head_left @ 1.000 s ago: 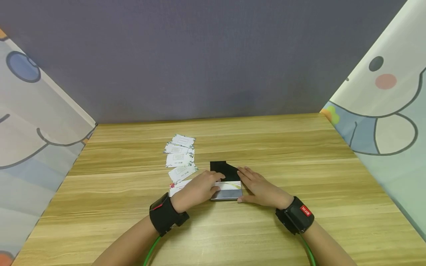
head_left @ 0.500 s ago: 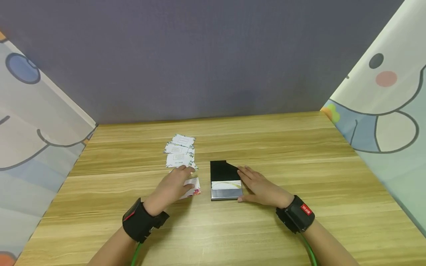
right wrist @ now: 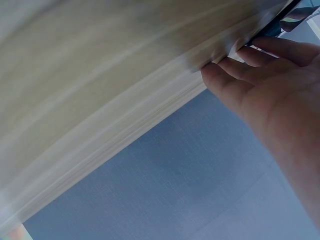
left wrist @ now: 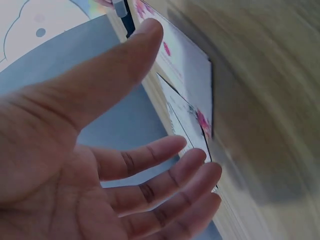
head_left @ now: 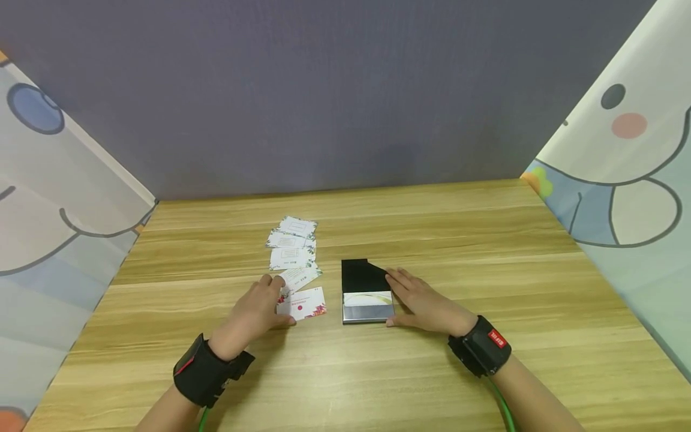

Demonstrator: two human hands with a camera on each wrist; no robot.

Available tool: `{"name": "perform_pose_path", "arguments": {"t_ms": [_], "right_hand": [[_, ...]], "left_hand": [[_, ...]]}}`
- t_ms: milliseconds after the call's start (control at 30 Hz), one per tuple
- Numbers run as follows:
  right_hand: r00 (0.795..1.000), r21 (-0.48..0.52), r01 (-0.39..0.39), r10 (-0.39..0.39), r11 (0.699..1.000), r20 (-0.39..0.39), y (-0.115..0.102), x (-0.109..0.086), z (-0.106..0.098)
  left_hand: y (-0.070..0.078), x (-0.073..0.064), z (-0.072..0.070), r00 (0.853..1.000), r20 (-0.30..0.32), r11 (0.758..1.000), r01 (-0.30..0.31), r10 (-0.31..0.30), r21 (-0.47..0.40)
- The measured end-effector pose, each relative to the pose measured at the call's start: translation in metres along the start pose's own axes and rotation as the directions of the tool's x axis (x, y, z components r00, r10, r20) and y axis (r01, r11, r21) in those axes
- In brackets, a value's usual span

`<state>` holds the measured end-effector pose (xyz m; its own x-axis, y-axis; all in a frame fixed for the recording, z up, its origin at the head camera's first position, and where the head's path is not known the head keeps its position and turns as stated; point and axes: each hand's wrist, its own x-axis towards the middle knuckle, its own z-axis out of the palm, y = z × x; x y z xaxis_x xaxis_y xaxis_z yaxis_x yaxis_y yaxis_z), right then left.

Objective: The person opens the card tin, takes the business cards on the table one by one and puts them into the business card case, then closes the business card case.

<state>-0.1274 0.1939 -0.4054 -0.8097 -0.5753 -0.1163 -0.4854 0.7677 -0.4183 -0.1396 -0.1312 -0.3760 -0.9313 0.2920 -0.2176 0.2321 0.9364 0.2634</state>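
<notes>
A white card with red flowers [head_left: 300,303] lies on the table, nearest to my left hand [head_left: 251,309]. That hand is spread around the card's left side, thumb at its lower edge; the left wrist view shows the thumb [left wrist: 127,60] well apart from the slightly bent fingers, nothing between them. To the right lies a card case [head_left: 368,314], its black lid [head_left: 358,276] folded back. A white card with a gold stripe [head_left: 367,299] shows in its silver pocket. My right hand [head_left: 426,307] rests along the case's right side, fingers extended and thumb at the lower corner.
Several white cards with leafy corners [head_left: 291,258] lie in an overlapping column beyond the red-flowered card. A grey partition [head_left: 345,96] rises at the back edge of the wooden table [head_left: 529,288]. Cartoon-printed panels [head_left: 637,138] stand at both sides.
My left hand has left the card case and moved left to the red-flowered card, which now lies turned slightly and further right. My right hand has stayed beside the case.
</notes>
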Motion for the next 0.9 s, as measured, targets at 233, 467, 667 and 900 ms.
{"name": "perform_pose_path", "arguments": {"t_ms": [233,467,667,900], "right_hand": [[1.000,0.007,0.002,-0.002,1.000,0.003,-0.0008,-0.0002,-0.0016],[1.000,-0.005,0.010,-0.010,1.000,-0.007,-0.0011,-0.0002,-0.0027],[1.000,-0.002,0.004,-0.004,1.000,0.002,-0.0023,0.0000,-0.0030],[1.000,0.003,0.000,0.000,1.000,0.004,-0.0034,-0.0001,-0.0032]], "left_hand": [[-0.0016,-0.0014,0.0036,1.000,-0.012,1.000,-0.007,0.007,0.006],[-0.0033,0.0002,0.0060,0.999,-0.036,0.999,-0.036,0.036,-0.006],[-0.0039,0.0014,0.0049,1.000,-0.008,0.999,-0.021,0.021,-0.045],[-0.0047,0.0018,0.0048,1.000,0.009,0.995,-0.021,0.022,-0.097]]}}
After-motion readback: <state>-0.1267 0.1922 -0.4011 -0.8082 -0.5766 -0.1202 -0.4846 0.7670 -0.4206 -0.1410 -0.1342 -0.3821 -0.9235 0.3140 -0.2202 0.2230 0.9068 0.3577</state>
